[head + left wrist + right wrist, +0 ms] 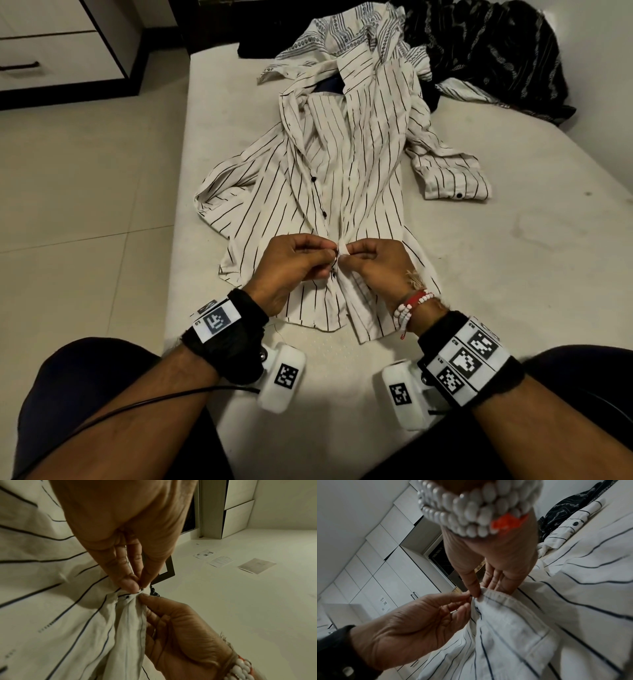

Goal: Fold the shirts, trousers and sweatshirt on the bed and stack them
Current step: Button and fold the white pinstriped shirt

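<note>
Head view: striped shirt (342, 178) is lying front-up along the bed (513, 274), collar away, hem toward the person. Left hand (294, 263) and right hand (376, 262) are meeting at the placket low on the front, each pinching a fabric edge, seemingly working a button. Patterned white shirt (342, 34) and dark patterned garment (496, 51) are sitting heaped at the far end, unfolded; nothing stacked yet.

Left wrist view: left hand (123, 534) thumb and forefinger are nipping a bunched ridge of the striped shirt (68, 615); right hand (180, 635) is gripping the same ridge from the opposite side. Cloth looks thin, soft, creased; thin dark stripes on off-white.

Right wrist view: right hand (491, 561) fingertips are pressing a puckered, stitched edge of the striped shirt (539, 615); left hand (419, 626) is pinching beside it. A small dark button (575, 523) shows on the far cuff.

Risk, as a judgement: the light fabric is slipping easily, so the edge could escape the pinch; tugging could skew the front and set crooked folds.
</note>
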